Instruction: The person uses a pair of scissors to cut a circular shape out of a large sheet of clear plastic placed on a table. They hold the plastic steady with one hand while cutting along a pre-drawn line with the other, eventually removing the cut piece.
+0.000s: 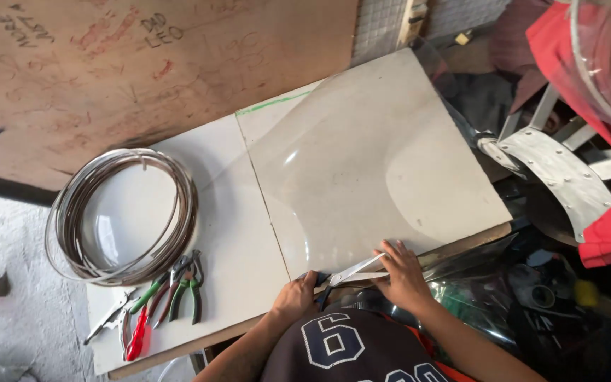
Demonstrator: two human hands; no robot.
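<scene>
While the left hand (295, 296) grips the scissors (351, 272), the right hand (403, 272) presses flat on the thin, flexible, slippery clear plastic sheet (362, 163) near its edge.

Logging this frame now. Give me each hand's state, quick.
Left hand: shut on the scissors handles.
Right hand: open, flat on the clear plastic sheet.

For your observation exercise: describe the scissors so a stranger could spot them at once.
Start at the white worktable and follow its near edge to the clear plastic sheet. The scissors lie there between the left hand and right hand, open pale blades, unlike the coloured-handled pliers farther left.
</scene>
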